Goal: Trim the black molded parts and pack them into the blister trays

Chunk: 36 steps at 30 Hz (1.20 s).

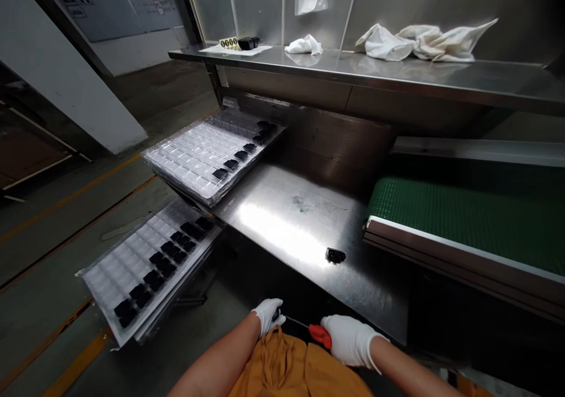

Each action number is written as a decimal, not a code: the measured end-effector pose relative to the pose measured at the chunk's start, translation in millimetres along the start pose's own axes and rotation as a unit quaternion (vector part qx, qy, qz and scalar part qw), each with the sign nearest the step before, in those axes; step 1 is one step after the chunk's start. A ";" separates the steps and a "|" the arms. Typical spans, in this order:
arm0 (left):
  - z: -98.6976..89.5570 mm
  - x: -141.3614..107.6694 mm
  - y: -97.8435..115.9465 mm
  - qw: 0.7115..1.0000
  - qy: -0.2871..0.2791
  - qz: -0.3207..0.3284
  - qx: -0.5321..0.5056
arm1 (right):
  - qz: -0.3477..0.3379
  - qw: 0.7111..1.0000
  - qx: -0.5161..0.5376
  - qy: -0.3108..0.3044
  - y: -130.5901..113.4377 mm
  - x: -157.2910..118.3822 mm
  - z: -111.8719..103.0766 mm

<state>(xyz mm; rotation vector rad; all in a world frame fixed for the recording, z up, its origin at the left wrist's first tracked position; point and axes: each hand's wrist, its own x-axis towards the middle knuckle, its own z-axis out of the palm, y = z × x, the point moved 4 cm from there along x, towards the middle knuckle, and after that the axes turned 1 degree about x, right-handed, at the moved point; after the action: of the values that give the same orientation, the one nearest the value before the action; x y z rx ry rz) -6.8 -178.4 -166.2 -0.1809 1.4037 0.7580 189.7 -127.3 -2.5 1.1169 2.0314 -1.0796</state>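
Observation:
My left hand (265,316), in a white glove, is closed around a small black part (276,313), mostly hidden by the fingers. My gloved right hand (351,341) grips a red-handled screwdriver (319,336). Its thin metal shaft points left toward the black part; whether the tip touches it I cannot tell. Both hands are low in front of my body, just off the near edge of the steel table (282,226). Beyond them on the table lies another black part (335,255).
A stack of clear plastic trays (189,155) with a row of black parts stands at the table's left end. Lower left is another tray stack (115,279) with more. A green conveyor belt (463,214) borders the right. Cloths (424,40) lie on the steel shelf (335,70).

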 end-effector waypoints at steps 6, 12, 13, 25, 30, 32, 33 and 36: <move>-10.3 -7.3 10.8 0.991 0.081 -0.106 -0.025 | -0.011 1.000 0.013 -0.006 0.1 5.0 1.3; -7.0 -6.5 19.1 0.993 0.080 -0.073 0.045 | -0.013 1.000 0.005 -0.016 3.4 13.0 -2.7; -6.1 -5.2 18.8 0.993 0.076 -0.052 0.075 | -0.016 1.000 0.005 -0.016 3.3 13.6 -4.6; -1.9 -7.2 13.7 0.916 -0.056 0.162 0.363 | 0.013 0.999 -0.036 -0.034 17.5 25.0 -9.4; 1.7 -8.5 10.3 0.911 -0.071 0.148 0.378 | -0.010 0.998 -0.025 -0.059 17.2 24.8 -4.5; 1.6 -7.2 11.5 0.918 -0.061 0.130 0.369 | -0.014 0.999 -0.020 -0.049 15.7 23.9 -4.9; 1.4 -6.6 12.6 0.923 -0.054 0.122 0.361 | -0.015 0.999 -0.018 -0.042 14.6 23.6 -5.3; 1.2 -5.6 15.8 0.940 -0.032 0.106 0.322 | -0.021 0.999 -0.013 -0.031 9.3 23.1 -5.9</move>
<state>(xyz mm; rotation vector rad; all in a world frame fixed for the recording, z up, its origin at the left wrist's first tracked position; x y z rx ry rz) -14.7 -167.8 -155.8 0.5083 1.5523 0.4362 186.1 -109.9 -21.0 1.0195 2.0219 -1.0915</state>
